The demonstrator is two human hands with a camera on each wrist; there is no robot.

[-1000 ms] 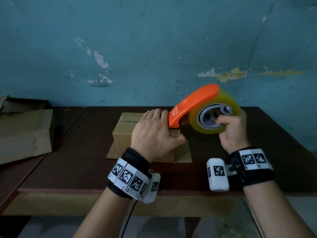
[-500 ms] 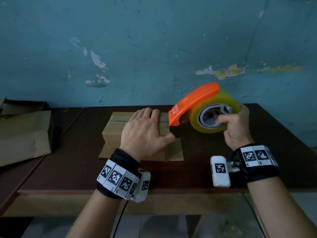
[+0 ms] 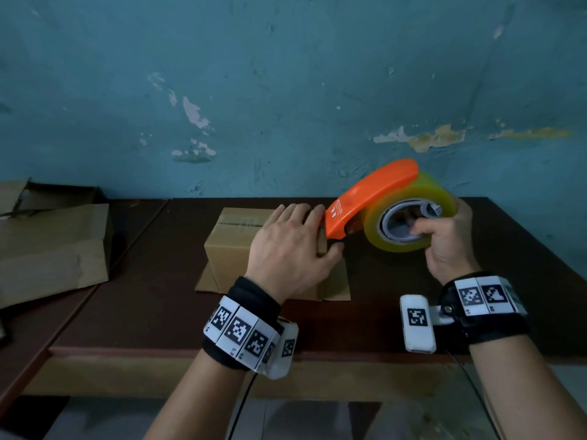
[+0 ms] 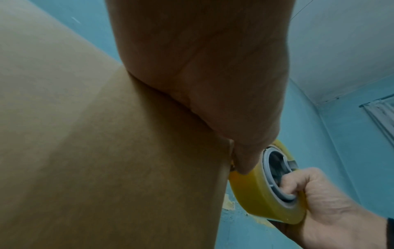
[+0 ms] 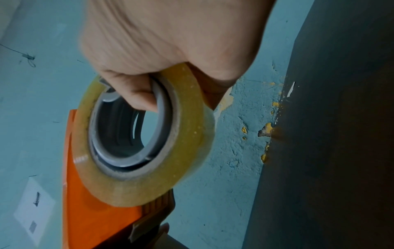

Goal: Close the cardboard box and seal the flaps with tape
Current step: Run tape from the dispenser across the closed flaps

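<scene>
A small cardboard box (image 3: 228,249) stands on the dark table (image 3: 143,312), its top flaps closed and a shiny strip of tape (image 3: 241,221) along the seam. My left hand (image 3: 286,249) lies flat on the box top with straight fingers, thumb down the right end; the left wrist view shows the palm (image 4: 202,67) against the box (image 4: 106,151). My right hand (image 3: 444,246) grips the orange tape dispenser (image 3: 371,198) through the core of its yellowish roll (image 3: 374,231). The dispenser's nose sits at the box's top right edge, beside my left index finger.
Flattened cardboard (image 3: 54,249) lies at the table's left end. The box's bottom flaps (image 3: 336,281) are spread out on the table. A blue wall (image 3: 286,90) rises right behind. The table's front edge (image 3: 349,354) runs just under my wrists.
The dispenser's nose has slid right, from over the box top to its right edge. My left hand stays pressed on the box.
</scene>
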